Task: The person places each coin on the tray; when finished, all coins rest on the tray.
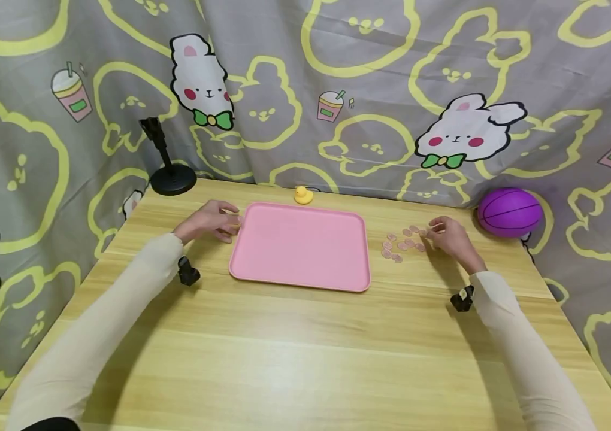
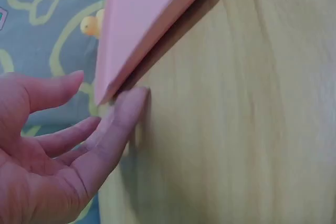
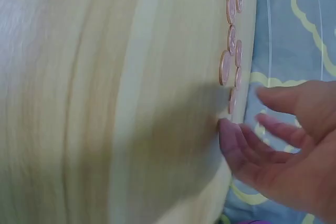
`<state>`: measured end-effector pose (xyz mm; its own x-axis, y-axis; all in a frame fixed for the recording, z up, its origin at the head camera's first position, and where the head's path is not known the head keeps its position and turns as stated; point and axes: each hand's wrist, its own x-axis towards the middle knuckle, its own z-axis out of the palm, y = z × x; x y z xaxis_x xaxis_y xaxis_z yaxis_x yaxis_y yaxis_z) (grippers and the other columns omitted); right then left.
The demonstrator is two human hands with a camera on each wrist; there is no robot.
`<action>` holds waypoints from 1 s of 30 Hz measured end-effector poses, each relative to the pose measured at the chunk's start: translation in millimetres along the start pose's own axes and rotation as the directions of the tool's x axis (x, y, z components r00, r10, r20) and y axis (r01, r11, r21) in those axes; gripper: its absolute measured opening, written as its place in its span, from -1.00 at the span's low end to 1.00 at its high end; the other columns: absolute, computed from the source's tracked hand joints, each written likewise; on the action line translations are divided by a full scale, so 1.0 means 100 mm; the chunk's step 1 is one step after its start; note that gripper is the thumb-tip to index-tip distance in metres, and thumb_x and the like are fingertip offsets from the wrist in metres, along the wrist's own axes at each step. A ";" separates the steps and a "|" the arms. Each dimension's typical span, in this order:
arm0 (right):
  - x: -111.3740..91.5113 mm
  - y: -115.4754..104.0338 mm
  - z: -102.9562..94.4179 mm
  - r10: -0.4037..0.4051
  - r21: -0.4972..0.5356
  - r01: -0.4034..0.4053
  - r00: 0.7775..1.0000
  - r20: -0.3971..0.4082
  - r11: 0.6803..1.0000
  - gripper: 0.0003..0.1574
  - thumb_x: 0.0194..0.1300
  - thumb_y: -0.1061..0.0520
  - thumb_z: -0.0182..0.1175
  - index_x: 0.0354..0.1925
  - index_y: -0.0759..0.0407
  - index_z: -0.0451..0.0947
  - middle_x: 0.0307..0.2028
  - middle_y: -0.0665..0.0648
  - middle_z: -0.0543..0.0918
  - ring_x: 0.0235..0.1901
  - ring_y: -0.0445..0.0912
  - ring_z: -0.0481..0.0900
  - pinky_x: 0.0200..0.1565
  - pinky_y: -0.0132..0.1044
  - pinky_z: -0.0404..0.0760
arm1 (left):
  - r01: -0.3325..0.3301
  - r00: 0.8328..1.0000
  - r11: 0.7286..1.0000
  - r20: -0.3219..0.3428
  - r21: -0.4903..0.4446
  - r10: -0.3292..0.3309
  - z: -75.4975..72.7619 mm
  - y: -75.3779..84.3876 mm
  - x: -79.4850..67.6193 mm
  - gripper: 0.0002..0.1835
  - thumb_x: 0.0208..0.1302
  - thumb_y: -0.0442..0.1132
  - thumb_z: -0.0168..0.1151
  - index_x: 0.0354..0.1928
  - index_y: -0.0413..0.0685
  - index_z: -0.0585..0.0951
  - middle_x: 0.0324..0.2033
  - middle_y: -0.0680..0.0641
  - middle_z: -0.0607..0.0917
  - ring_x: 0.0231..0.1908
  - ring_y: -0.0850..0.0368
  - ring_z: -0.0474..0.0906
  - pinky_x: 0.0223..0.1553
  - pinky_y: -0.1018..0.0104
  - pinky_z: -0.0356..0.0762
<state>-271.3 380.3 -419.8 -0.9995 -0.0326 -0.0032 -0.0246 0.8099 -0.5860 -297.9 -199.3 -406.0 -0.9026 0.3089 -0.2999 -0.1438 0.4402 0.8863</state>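
Left sleeve [image 1: 95, 323] closest. My left hand [image 1: 211, 220] is by the pink tray [image 1: 300, 248], my right hand [image 1: 452, 236] beside the coppery discs [image 1: 402, 246] right of it; thumbs apart, fingers loose, pinching nothing. Discs look light, stiff, probably slidey; I'd grab rims.

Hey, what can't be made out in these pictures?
Head view: markings on the coins, too small.
Right wrist view: most of the purple ball, cut off by the bottom edge.
Left wrist view: part of the duck, hidden behind the tray; the tray itself, cut off at the top edge.
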 end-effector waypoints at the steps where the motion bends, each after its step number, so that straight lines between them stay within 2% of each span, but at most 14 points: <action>1: -0.01 0.00 0.00 0.017 -0.003 -0.017 1.000 0.024 1.000 -0.45 0.52 0.12 0.21 0.22 0.56 0.40 0.16 0.63 0.54 0.11 0.44 0.59 0.15 0.20 0.63 | 0.004 1.000 1.000 0.018 -0.011 -0.004 0.02 0.01 0.01 -0.35 0.52 -0.30 0.17 0.48 -0.53 0.23 0.10 -0.49 0.63 -0.25 0.05 0.77 -0.20 0.17 0.82; 3: -0.02 0.02 0.00 0.031 -0.019 -0.030 0.998 0.050 0.999 -0.43 0.51 0.09 0.24 0.20 0.55 0.41 0.16 0.62 0.54 0.13 0.44 0.56 0.17 0.22 0.60 | 0.001 1.000 1.000 0.026 -0.005 0.000 0.07 0.02 0.01 -0.37 0.48 -0.33 0.21 0.43 -0.55 0.28 -0.05 -0.41 0.73 -0.31 0.11 0.76 -0.25 0.19 0.82; 6: -0.04 0.02 0.03 0.018 -0.039 -0.017 0.999 0.028 0.999 -0.52 0.47 0.13 0.29 0.11 0.49 0.49 0.09 0.56 0.61 0.09 0.38 0.58 0.06 0.08 0.62 | -0.006 1.000 1.000 0.002 0.013 0.006 0.14 0.03 0.03 -0.42 0.43 -0.38 0.25 0.37 -0.56 0.35 -0.21 -0.25 0.76 -0.37 0.14 0.73 -0.31 0.24 0.81; 9: -0.05 0.02 0.07 -0.003 -0.034 0.003 1.000 -0.011 0.999 -0.65 0.42 0.20 0.33 0.03 0.43 0.54 -0.02 0.49 0.67 -0.02 0.30 0.62 -0.13 -0.16 0.55 | 0.005 1.000 1.000 -0.030 0.016 -0.005 0.17 0.02 0.04 -0.45 0.41 -0.40 0.25 0.35 -0.53 0.37 -0.24 -0.22 0.75 -0.39 0.14 0.71 -0.35 0.26 0.80; 12: -0.05 0.02 0.11 -0.017 -0.025 0.016 0.999 -0.040 1.000 -0.68 0.41 0.23 0.34 0.01 0.43 0.57 -0.09 0.47 0.70 -0.08 0.24 0.62 -0.18 -0.26 0.49 | 0.019 0.999 1.000 -0.034 0.024 -0.018 0.18 0.00 0.04 -0.43 0.42 -0.39 0.24 0.37 -0.52 0.36 -0.23 -0.21 0.73 -0.38 0.14 0.69 -0.36 0.27 0.80; 15: -0.04 0.05 0.15 0.004 -0.006 -0.004 0.999 -0.051 1.000 -0.67 0.43 0.20 0.34 0.02 0.42 0.57 -0.12 0.43 0.69 -0.16 0.11 0.60 -0.19 -0.30 0.48 | 0.026 0.999 0.999 -0.020 0.032 -0.025 0.16 -0.01 0.02 -0.43 0.43 -0.37 0.24 0.38 -0.50 0.35 -0.23 -0.20 0.72 -0.37 0.15 0.68 -0.34 0.26 0.80; 19: -0.01 0.08 0.17 0.051 0.034 -0.049 0.998 -0.048 0.998 -0.53 0.47 0.09 0.32 0.11 0.43 0.49 -0.12 0.40 0.67 -0.25 -0.06 0.54 -0.22 -0.35 0.47 | 0.035 0.999 0.999 -0.010 0.034 -0.035 0.13 -0.02 0.00 -0.44 0.45 -0.38 0.22 0.38 -0.52 0.33 -0.23 -0.20 0.70 -0.38 0.15 0.67 -0.34 0.23 0.81; 23: 0.02 0.08 0.15 0.072 0.032 -0.071 0.997 -0.031 0.997 -0.46 0.50 0.03 0.28 0.16 0.41 0.38 -0.15 0.40 0.66 -0.27 0.00 0.55 -0.22 -0.27 0.47 | 0.049 0.999 0.998 -0.013 0.028 -0.048 0.14 0.00 0.01 -0.45 0.46 -0.38 0.21 0.37 -0.51 0.32 -0.26 -0.17 0.68 -0.39 0.17 0.67 -0.36 0.26 0.80; 27: 0.05 0.08 0.10 0.076 0.005 -0.076 0.997 -0.004 0.997 -0.59 0.50 0.03 0.27 0.01 0.35 0.45 -0.26 0.30 0.63 -0.30 0.04 0.51 -0.26 -0.22 0.44 | 0.062 0.998 0.998 -0.009 0.023 -0.062 0.16 -0.01 0.05 -0.45 0.47 -0.37 0.21 0.37 -0.49 0.31 -0.27 -0.15 0.64 -0.39 0.17 0.64 -0.36 0.28 0.79; 30: 0.07 0.08 0.07 0.088 -0.014 -0.087 0.996 0.015 0.996 -0.65 0.50 0.05 0.27 -0.04 0.33 0.48 -0.21 0.34 0.64 -0.24 0.09 0.53 -0.24 -0.22 0.46 | 0.065 0.998 0.997 -0.004 0.032 -0.065 0.17 0.00 0.07 -0.44 0.47 -0.36 0.22 0.37 -0.49 0.31 -0.28 -0.14 0.65 -0.38 0.16 0.63 -0.35 0.28 0.79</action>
<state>-278.3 382.8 -430.3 -0.9973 0.0299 -0.0665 0.0627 0.8180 -0.5718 -297.3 -182.9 -413.9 -0.8930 0.2765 -0.3552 -0.1888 0.4863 0.8532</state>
